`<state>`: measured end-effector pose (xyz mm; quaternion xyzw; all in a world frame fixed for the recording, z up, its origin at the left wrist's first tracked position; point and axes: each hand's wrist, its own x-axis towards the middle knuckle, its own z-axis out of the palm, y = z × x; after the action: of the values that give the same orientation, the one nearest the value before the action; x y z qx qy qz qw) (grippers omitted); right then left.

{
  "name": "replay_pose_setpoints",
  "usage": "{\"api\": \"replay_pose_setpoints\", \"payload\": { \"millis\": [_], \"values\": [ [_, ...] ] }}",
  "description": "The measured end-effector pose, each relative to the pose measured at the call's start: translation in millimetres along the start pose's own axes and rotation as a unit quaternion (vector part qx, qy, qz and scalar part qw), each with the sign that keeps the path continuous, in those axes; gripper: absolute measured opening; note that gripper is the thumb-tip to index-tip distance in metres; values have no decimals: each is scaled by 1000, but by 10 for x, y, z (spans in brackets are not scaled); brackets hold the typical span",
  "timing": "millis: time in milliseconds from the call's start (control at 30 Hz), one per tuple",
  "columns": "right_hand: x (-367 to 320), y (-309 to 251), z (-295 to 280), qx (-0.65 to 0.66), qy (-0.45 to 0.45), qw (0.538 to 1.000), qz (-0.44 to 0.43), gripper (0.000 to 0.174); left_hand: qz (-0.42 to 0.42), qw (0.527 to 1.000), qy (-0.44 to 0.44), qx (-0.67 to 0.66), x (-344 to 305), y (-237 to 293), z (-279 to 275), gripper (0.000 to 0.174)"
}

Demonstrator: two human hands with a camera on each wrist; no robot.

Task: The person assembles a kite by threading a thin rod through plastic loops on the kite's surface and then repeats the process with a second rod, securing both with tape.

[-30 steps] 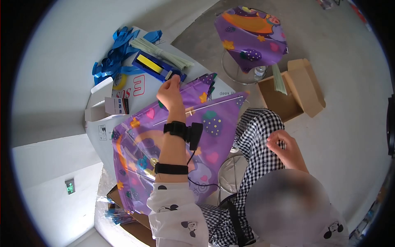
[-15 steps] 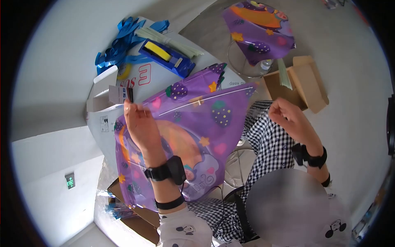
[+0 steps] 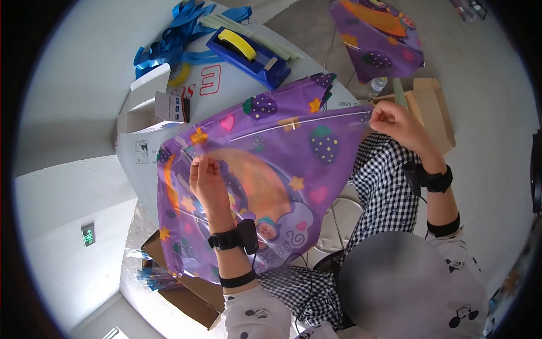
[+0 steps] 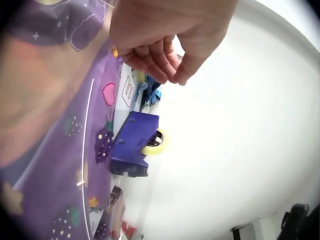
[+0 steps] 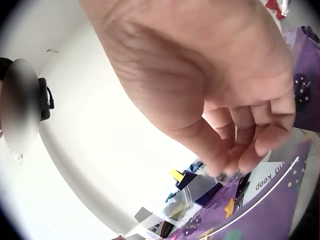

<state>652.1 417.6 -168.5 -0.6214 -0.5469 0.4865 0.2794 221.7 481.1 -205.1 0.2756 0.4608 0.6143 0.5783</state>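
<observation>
A purple printed kite sheet (image 3: 344, 152) lies spread over the table's corner and toward the person's lap. A thin white rod (image 3: 322, 118) runs along its upper part. My left hand (image 3: 210, 186) is over the sheet's left part, thumb and fingertips pinched together. My right hand (image 3: 401, 127) is at the sheet's right tip, close to the rod's end, fingertips also pinched. In the right wrist view a strip of clear tape (image 5: 186, 199) stretches from the right fingertips toward the left hand's fingertips. Beyond the sheet stands a blue tape dispenser (image 3: 257, 65) with a yellow roll.
Blue ribbon (image 3: 175, 37) and a bundle of pale sticks (image 3: 276, 45) lie at the table's back. A small white carton (image 3: 144, 107) stands open at left. Another purple kite (image 3: 375, 42), a water bottle (image 3: 376, 86) and a cardboard box (image 3: 437, 107) are at back right.
My left hand has moved from the tape dispenser leftward and then back over the sheet. My right hand has risen from beside the checked trousers to the sheet's right tip. The head view has shifted.
</observation>
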Motion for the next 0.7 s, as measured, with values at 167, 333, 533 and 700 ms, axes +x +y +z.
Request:
{"api": "replay_pose_setpoints", "payload": {
  "millis": [167,333,533,700],
  "values": [
    [80,76,57,58,52,995,67,14,14,991,3,135,111,-143,20,3],
    [157,75,157,73,106,986,106,13,32,975,14,217,197,-244,48,7],
    [216,133,185,78,102,988,88,11,62,958,28,280,322,-339,-37,14],
    [261,239,177,-5,108,993,54,16,95,924,43,368,412,-418,-111,16]
  ]
}}
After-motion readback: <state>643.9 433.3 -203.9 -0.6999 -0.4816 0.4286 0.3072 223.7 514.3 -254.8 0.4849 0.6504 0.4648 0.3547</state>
